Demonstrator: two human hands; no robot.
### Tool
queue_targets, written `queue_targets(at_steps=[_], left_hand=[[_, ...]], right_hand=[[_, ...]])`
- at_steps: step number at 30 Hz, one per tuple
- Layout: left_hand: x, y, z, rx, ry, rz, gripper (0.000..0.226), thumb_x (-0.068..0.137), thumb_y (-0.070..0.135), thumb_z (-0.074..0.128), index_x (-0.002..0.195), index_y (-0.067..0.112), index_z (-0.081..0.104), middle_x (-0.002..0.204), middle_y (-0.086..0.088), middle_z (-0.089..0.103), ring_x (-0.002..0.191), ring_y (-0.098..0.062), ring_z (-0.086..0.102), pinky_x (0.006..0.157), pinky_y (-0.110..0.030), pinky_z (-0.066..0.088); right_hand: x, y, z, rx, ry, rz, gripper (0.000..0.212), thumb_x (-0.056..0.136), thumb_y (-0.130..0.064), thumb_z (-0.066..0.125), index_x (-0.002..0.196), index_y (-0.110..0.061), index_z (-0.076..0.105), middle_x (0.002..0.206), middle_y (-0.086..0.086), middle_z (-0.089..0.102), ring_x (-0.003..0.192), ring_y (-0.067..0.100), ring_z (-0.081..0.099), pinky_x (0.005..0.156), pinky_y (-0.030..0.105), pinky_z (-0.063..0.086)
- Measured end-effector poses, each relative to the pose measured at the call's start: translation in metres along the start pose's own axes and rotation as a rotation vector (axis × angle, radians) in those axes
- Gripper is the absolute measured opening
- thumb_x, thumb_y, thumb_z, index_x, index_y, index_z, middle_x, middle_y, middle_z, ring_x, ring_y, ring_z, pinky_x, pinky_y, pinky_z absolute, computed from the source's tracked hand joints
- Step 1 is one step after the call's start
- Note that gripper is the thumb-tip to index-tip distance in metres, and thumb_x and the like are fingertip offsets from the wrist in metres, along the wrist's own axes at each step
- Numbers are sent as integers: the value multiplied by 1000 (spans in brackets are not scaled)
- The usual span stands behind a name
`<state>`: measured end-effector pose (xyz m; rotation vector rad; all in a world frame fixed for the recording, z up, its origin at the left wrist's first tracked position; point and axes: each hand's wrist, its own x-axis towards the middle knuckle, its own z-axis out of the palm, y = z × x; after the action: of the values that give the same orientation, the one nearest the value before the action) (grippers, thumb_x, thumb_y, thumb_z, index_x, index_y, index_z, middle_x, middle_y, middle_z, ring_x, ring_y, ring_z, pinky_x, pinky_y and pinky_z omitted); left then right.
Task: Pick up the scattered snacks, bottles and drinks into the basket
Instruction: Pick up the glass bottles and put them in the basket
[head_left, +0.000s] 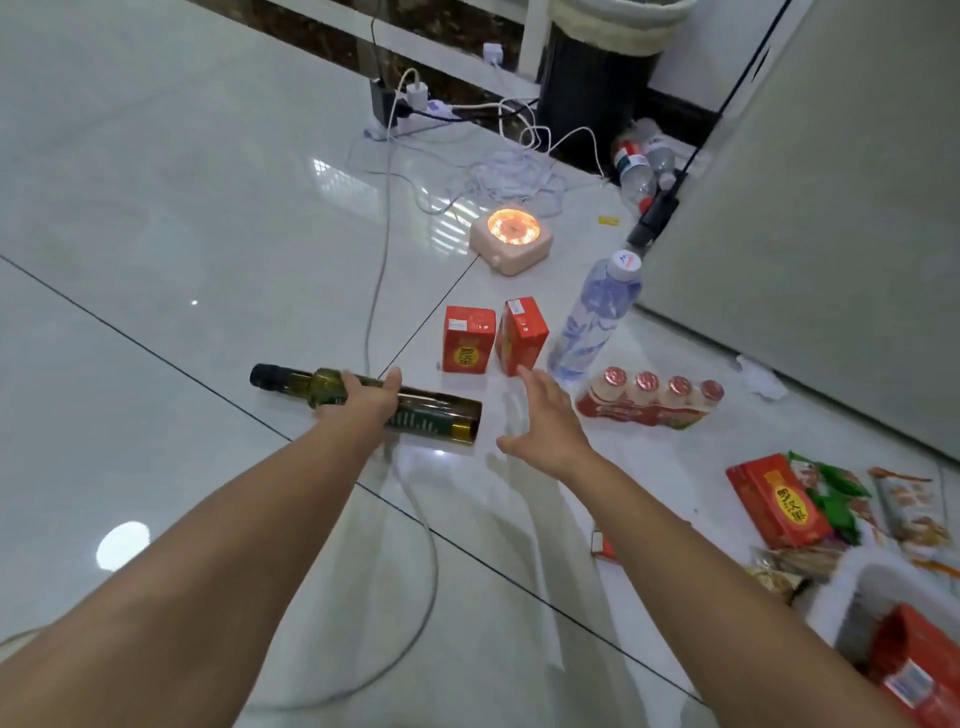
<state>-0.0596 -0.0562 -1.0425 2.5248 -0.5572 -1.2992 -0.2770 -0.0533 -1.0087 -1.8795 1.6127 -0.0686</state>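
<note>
A dark green glass bottle (431, 415) lies on its side on the white floor, and my left hand (363, 402) grips it around the middle. My right hand (545, 415) hovers open with fingers spread, just short of two red drink cartons (493, 338). A clear water bottle (595, 317) stands tilted right of the cartons. A shrink-wrapped row of small yoghurt bottles (649, 400) lies nearby. Snack packets (831, 499) and a red box (779, 504) are piled at the right. The white basket (852, 587) sits at the bottom right with a red pack inside.
A pink device with a glowing orange top (511, 239) sits behind the cartons. Tangled white cables (509, 176) and a power strip (410, 114) lie further back. A grey cable (415, 519) runs under my left arm. A grey cabinet (810, 218) is at right, with empty bottles (641, 161) beside it.
</note>
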Motion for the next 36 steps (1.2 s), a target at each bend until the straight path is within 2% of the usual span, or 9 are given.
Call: queue_targets(at_steps=[5, 8, 11, 16, 20, 23, 27, 30, 36], left_hand=[[5, -10, -10, -98, 8, 92, 61, 95, 54, 38, 149, 43, 12, 148, -22, 14, 126, -42, 34, 101, -51, 37], [15, -9, -16, -197, -20, 136, 50, 97, 48, 40, 144, 40, 26, 141, -22, 28, 119, -39, 43, 98, -48, 44], [19, -10, -19, -315, -87, 166, 43, 99, 40, 39, 141, 36, 31, 138, -18, 36, 112, -32, 48, 84, -40, 47], [19, -8, -16, -426, -65, 188, 34, 99, 41, 38, 131, 31, 43, 131, -15, 44, 102, -25, 50, 74, -34, 48], [17, -9, -10, -443, -13, 172, 30, 98, 45, 37, 124, 32, 44, 126, -16, 46, 105, -29, 53, 86, -41, 50], [10, -16, -2, -424, 54, 148, 20, 97, 47, 37, 113, 37, 43, 120, -15, 47, 102, -29, 52, 82, -40, 50], [-6, -24, 14, -330, 183, 129, 26, 95, 55, 32, 116, 40, 38, 123, -19, 44, 112, -34, 47, 91, -43, 47], [-27, -19, 20, -251, 275, 203, 31, 98, 50, 29, 124, 37, 38, 129, -20, 36, 119, -32, 38, 82, -36, 41], [-46, -9, 31, -94, 416, 580, 28, 99, 46, 31, 122, 35, 41, 123, -15, 37, 114, -28, 34, 93, -41, 47]], right_hand=[[26, -18, 34, 29, -60, -61, 97, 77, -29, 75, 149, -27, 11, 158, -2, 11, 145, 22, 11, 117, 42, 19], [39, -29, 46, 38, -83, -102, 91, 78, -25, 74, 149, -24, 16, 155, 0, 20, 142, 21, 19, 116, 41, 24], [49, -34, 55, -14, -78, -126, 82, 77, -26, 74, 145, -22, 28, 145, 2, 38, 133, 21, 34, 111, 40, 33], [57, -35, 63, -195, 15, -167, 64, 74, -36, 75, 129, -23, 45, 123, 1, 56, 112, 20, 50, 96, 35, 45], [55, -40, 59, -297, 34, -149, 52, 73, -31, 76, 118, -22, 51, 112, 2, 60, 101, 19, 54, 78, 31, 47], [51, -44, 56, -342, -2, -132, 50, 75, -26, 74, 117, -20, 47, 112, 5, 57, 103, 20, 52, 74, 31, 45], [44, -48, 53, -455, -51, -174, 46, 81, -25, 68, 121, -16, 46, 120, 8, 50, 110, 24, 47, 71, 33, 39], [37, -46, 51, -450, -54, -164, 48, 81, -26, 67, 123, -17, 46, 120, 7, 48, 110, 24, 46, 70, 33, 38], [22, -33, 46, -284, -39, -37, 62, 70, -23, 77, 119, -18, 39, 115, 5, 52, 106, 26, 52, 70, 34, 43]])
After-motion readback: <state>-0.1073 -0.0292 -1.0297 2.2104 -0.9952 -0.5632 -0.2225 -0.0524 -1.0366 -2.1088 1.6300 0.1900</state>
